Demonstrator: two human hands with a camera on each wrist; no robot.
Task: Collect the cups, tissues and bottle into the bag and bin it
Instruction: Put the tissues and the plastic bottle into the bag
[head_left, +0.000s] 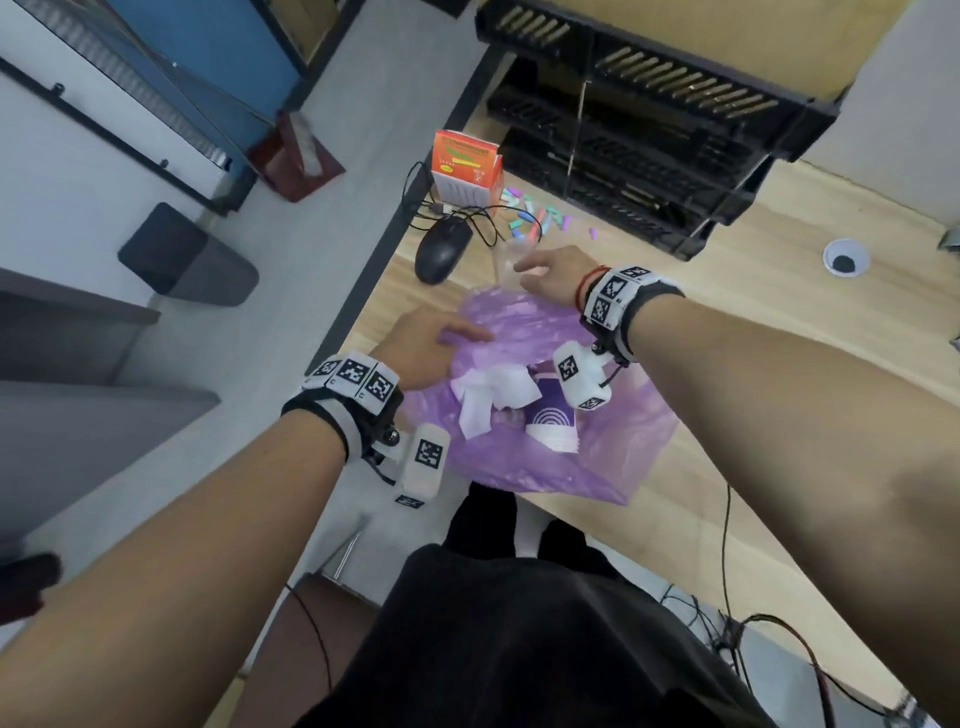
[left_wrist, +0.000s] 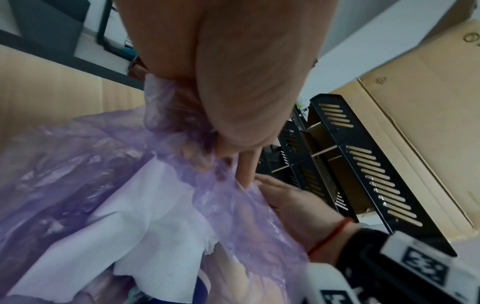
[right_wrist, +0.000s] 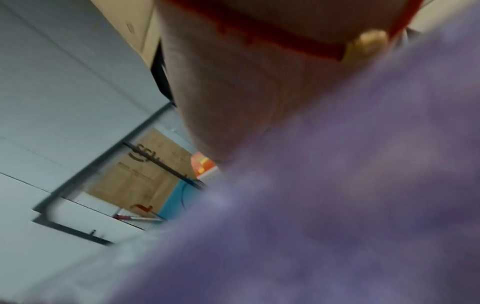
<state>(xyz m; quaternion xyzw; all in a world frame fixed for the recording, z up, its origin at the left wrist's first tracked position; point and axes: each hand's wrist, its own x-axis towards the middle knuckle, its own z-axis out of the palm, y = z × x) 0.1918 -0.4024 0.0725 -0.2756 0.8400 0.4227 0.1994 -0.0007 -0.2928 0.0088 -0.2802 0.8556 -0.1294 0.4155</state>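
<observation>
Fingers (left_wrist: 244, 168) of your left hand (head_left: 423, 345) clamp the purple bag (head_left: 613, 457); your right hand (head_left: 553, 278) grips a clear bottle (head_left: 506, 262).

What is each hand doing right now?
Left hand: grips the rim of the thin purple plastic bag.
Right hand: at the bag's far rim beside a clear plastic cup; its grip cannot be told.
</observation>
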